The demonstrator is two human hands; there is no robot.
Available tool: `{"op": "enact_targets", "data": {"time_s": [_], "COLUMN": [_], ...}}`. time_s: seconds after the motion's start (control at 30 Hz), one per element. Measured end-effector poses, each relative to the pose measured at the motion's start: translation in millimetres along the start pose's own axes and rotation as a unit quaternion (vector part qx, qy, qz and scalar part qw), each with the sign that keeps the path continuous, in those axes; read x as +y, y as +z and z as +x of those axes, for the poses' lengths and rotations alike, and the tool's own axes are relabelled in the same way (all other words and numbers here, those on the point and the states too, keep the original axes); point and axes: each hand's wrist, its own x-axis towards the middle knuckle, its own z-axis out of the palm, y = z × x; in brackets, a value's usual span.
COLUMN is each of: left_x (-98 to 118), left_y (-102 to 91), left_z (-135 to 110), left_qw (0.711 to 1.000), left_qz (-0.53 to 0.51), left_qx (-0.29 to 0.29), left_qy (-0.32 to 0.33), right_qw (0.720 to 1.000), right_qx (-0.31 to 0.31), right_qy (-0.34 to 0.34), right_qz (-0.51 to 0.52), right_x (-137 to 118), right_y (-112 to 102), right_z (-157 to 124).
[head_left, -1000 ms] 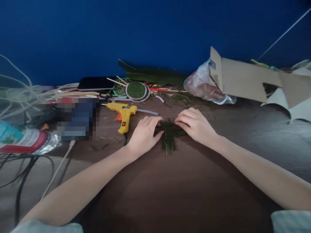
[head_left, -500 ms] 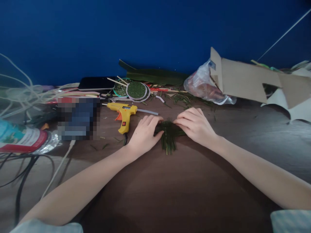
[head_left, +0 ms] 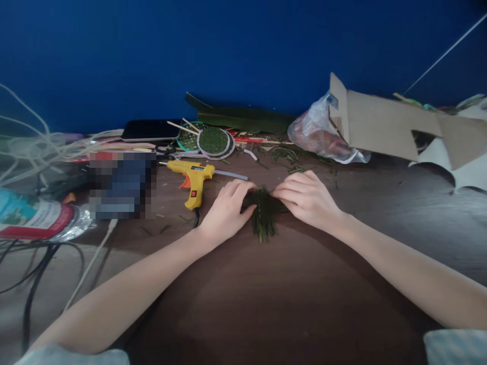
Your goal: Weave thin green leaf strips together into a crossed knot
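Observation:
Between my hands, low over the dark wooden table, is a small piece of crossed green leaf strips, some hanging toward me and others running sideways. My left hand grips its left side between thumb and fingers. At its right side my right hand is closed in a pinch on the strips, with the fingertips partly hiding them. Left of my left hand lies a yellow glue gun with a glue stick out of its back end.
Behind are round woven green pieces, a phone, long leaves and leaf scraps. A cardboard box and plastic bag stand right. Left are a bottle, a blurred device and cables.
My right hand has shifted very slightly at the strips' right side. My left hand keeps its grip, and the other things stay in place.

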Motion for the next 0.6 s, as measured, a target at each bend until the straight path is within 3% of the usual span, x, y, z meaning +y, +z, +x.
{"op": "enact_targets", "data": {"time_s": [0.33,0.6], "left_x": [0.0,-0.2], "left_y": [0.3,0.5], "left_z": [-0.2,-0.3], "left_qw": [0.999,0.999], "left_qz": [-0.03,-0.033], "left_qx": [-0.007,-0.007], "left_qy": [0.012,0.006], "right_qw": [1.0,0.999], "right_qx": [0.004,0.001], "right_qy": [-0.027,-0.01], "right_qz": [-0.013,0.046], "right_x": [0.4,3.0], "right_y": [4.0,-0.2], "right_z": [-2.4,-1.9]}}
